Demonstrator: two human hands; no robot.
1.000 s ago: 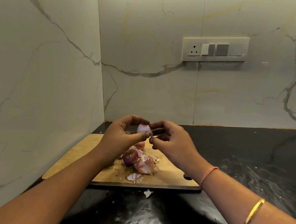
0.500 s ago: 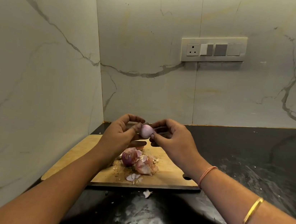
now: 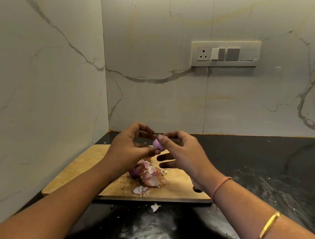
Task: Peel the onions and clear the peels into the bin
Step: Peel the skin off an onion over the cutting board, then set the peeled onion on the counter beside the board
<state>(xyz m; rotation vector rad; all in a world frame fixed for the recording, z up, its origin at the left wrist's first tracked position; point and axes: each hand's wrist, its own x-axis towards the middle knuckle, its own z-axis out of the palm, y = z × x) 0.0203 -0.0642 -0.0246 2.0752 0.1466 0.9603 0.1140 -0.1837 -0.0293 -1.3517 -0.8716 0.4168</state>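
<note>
A small pale-purple onion is held in the air above the back of the wooden cutting board. My left hand pinches it between thumb and curled fingers. My right hand pinches its right side with thumb and forefinger, the other fingers spread below. On the board, under my left hand, lies another purple onion beside a heap of pink peels. More peel bits lie near the board's front edge. No bin is in view.
One peel scrap lies on the black countertop just in front of the board. Marble walls close the corner at left and behind. A switch panel sits on the back wall.
Both hands have turned the small onion between the fingertips and shifted slightly. My right hand's lower fingers have spread out below it. The pile on the board is unchanged.
</note>
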